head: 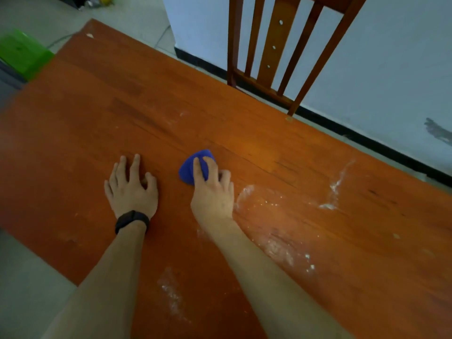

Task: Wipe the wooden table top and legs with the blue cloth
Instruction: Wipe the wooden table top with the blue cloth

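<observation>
Currently top-wiping step. Right hand (pixel 211 189) presses bunched blue cloth (pixel 189 168) at mid tabletop (pixel 97 106), grip closed over it. Left hand (pixel 132 187) flat, fingers spread, empty. White powder (pixel 276 243) toward near-right edge: next sweep likely there; legs not yet wiped.

Two bare forearms, no sleeves in view, left hand (pixel 130 189) with a black band (pixel 132 220) snug round the wrist, smooth and plain, right hand (pixel 212 192) with no band or ring showing, short nails
</observation>
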`<control>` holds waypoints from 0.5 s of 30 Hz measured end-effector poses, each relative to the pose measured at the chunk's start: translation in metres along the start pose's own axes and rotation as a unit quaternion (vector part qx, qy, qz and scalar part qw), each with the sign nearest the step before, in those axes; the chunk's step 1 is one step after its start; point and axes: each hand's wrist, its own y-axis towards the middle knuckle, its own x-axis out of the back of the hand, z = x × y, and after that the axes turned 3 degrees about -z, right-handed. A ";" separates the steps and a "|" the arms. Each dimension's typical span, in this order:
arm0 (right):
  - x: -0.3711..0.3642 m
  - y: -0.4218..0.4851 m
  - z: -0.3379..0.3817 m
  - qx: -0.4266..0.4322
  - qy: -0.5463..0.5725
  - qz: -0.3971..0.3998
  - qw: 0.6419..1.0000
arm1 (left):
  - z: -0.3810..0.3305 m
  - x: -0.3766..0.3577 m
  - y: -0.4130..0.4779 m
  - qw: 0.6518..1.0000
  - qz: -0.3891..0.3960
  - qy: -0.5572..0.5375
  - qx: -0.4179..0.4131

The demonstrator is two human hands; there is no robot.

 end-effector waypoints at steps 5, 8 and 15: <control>0.035 -0.047 -0.108 -0.165 -0.045 -0.122 0.978 | -0.001 0.005 -0.001 1.000 0.011 -0.011 -0.006; 0.055 -0.063 -0.142 -0.252 0.014 -0.144 0.957 | 0.001 0.007 0.000 0.999 0.017 -0.026 -0.008; 0.014 -0.064 0.015 0.003 0.020 -0.170 0.985 | 0.037 0.018 -0.037 0.988 0.058 -0.089 -0.112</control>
